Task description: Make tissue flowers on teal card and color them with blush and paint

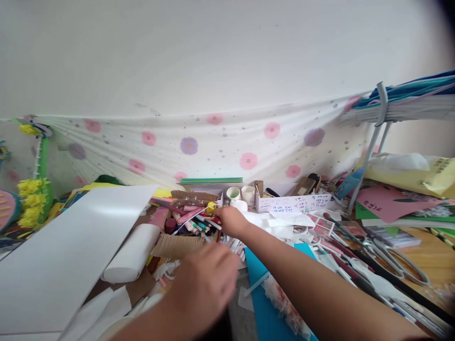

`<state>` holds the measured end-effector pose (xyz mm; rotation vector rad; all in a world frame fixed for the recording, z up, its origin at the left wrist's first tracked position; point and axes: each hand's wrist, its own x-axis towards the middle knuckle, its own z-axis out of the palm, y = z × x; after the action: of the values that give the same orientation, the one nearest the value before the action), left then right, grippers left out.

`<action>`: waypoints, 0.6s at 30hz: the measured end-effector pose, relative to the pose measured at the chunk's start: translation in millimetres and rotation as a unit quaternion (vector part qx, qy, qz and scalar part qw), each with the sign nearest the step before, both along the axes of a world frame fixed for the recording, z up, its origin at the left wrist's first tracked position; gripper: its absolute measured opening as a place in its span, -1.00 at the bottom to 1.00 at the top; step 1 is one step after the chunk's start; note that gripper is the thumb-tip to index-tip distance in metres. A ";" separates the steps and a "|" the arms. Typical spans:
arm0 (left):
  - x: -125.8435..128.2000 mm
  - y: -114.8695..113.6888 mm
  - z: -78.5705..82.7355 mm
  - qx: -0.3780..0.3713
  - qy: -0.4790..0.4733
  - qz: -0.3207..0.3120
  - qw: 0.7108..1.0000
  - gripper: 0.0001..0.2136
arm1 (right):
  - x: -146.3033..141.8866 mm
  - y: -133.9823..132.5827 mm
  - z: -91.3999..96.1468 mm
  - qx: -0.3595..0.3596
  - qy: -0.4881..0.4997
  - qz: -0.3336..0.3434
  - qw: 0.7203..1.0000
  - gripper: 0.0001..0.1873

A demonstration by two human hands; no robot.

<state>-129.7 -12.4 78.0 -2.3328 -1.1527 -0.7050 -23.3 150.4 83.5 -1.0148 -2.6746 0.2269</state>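
Note:
My right hand [232, 221] reaches forward to the right edge of an open cardboard box [179, 246] full of pens and markers [199, 222]. Its fingers are closed in a pinch beside a small yellow round thing [211, 207]; what they hold is hidden. A thin white strand curves past the yellow thing over a pink marker [190, 215]. Nearer to me, my left hand [204, 279] is in front of the box, smeared by motion. Its fingers look bent, but I cannot make out whether they hold anything.
A large white sheet [81, 241] and a white paper roll [132, 253] lie left. Behind stand paper cups [248, 193] and a white box with handwriting [293, 204]. Blue card [254, 270] lies under my right arm. Scissors [400, 260] and a white metal stand [369, 147] are right.

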 end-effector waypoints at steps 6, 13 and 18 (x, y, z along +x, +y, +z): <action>-43.6 50.4 12.1 -0.034 0.089 0.157 0.983 -0.17 | 7.4 -2.2 -7.9 0.008 0.038 0.055 0.998 -0.69; -46.8 87.5 11.0 -0.091 0.136 0.092 0.982 -0.30 | 14.2 -2.9 -15.4 -0.001 0.090 0.094 0.992 -0.72; -61.7 93.5 9.0 -0.090 0.152 0.049 0.983 -0.22 | 13.5 3.7 -20.1 -0.020 0.117 0.101 0.988 -0.77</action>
<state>-191.4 81.1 87.0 -2.4035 -1.2196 -0.2061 -9.8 154.1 63.4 -0.6781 -2.5632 0.4136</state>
